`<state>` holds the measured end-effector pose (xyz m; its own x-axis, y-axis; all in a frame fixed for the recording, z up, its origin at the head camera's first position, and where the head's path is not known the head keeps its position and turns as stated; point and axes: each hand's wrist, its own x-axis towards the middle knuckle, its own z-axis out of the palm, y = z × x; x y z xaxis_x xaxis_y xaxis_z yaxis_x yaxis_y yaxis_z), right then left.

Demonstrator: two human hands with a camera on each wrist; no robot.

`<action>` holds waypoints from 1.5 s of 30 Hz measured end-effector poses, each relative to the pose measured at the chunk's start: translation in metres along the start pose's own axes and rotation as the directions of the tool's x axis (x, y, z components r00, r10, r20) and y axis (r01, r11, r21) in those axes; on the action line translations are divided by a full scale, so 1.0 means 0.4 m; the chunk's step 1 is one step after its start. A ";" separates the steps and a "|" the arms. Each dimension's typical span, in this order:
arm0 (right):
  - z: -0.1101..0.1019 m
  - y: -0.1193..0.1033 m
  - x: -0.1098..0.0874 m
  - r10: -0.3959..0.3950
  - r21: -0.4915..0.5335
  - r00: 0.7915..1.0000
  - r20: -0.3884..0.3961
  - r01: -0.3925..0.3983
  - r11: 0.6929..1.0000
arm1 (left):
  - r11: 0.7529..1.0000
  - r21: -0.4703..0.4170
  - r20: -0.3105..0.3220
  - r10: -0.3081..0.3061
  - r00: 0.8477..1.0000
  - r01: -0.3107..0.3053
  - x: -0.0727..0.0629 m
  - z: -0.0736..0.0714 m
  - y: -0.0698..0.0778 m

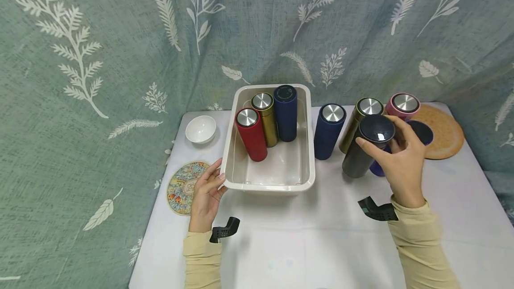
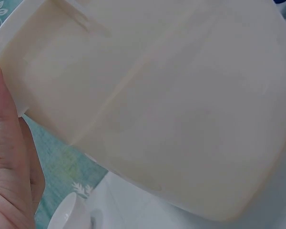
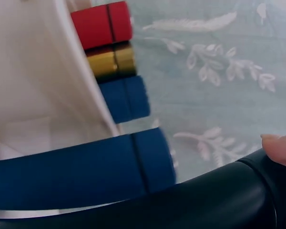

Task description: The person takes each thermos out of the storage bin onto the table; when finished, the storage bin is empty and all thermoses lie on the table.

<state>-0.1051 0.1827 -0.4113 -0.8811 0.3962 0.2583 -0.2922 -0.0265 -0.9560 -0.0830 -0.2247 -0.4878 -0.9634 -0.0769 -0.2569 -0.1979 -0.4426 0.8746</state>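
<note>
My left hand [image 1: 206,193] grips the front left corner of a white plastic bin [image 1: 273,187]; its fingers [image 2: 7,138] lie at the rim in the left wrist view. Inside the bin stand a red thermos [image 1: 254,141], a gold thermos [image 1: 269,126] and a dark blue thermos [image 1: 287,119]. My right hand [image 1: 405,168] holds a black thermos [image 1: 357,159] around its lid, thumb on the near side. The black bottle tilts slightly in the head view. Another blue thermos [image 1: 328,137] stands between it and the bin.
Behind the black thermos are a second gold thermos [image 1: 347,135], a pink thermos [image 1: 404,104] and a purple-blue one [image 1: 421,132], partly hidden by my hand. A round wooden board [image 1: 447,135] lies at right. At left are a white bowl [image 1: 201,129] and a patterned round mat [image 1: 180,193].
</note>
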 end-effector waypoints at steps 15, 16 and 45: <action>-0.006 0.097 -0.008 0.044 -0.012 0.998 -0.038 -0.044 0.999 | 1.000 0.008 0.004 0.009 1.000 -0.009 -0.003 0.000 0.002; -0.007 0.101 -0.008 0.044 -0.009 0.998 -0.040 -0.044 0.999 | 1.000 0.008 0.004 0.009 1.000 -0.009 -0.003 0.000 0.002; 0.004 0.047 0.006 -0.102 -0.257 0.991 -0.084 0.078 0.963 | 1.000 -0.004 0.013 0.013 1.000 -0.013 -0.001 0.000 0.000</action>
<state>-0.1131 0.1817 -0.4284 -0.8123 0.4722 0.3422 -0.2542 0.2415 -0.9365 -0.0826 -0.2249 -0.4876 -0.9681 -0.0716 -0.2401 -0.1845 -0.4448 0.8764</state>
